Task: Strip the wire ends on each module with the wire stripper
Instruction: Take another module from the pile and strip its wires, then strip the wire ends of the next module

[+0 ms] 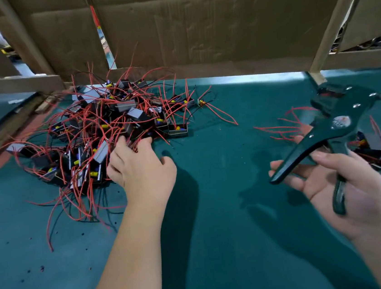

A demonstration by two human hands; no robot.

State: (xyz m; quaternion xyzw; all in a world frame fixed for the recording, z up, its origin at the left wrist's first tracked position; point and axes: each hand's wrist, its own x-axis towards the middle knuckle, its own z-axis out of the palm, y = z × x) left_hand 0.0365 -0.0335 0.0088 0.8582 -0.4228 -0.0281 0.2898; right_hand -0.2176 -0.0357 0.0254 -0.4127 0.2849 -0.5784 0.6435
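Note:
A heap of small black modules (102, 130) with long red and black wires lies on the green table at the left. My left hand (140, 169) reaches into the heap's near right edge, fingertips among the wires and modules; what they grasp is hidden. My right hand (338, 179) holds the black wire stripper (334, 125) by its handles above the table at the right, jaws pointing up and away. Under and behind the stripper lies a smaller group of modules (368, 150) with red wires.
The green table top (225, 188) stretches between the two groups. A cardboard wall with wooden battens (195, 29) closes the back. A wooden strip (4, 127) runs along the left edge. Small dark insulation bits dot the near left.

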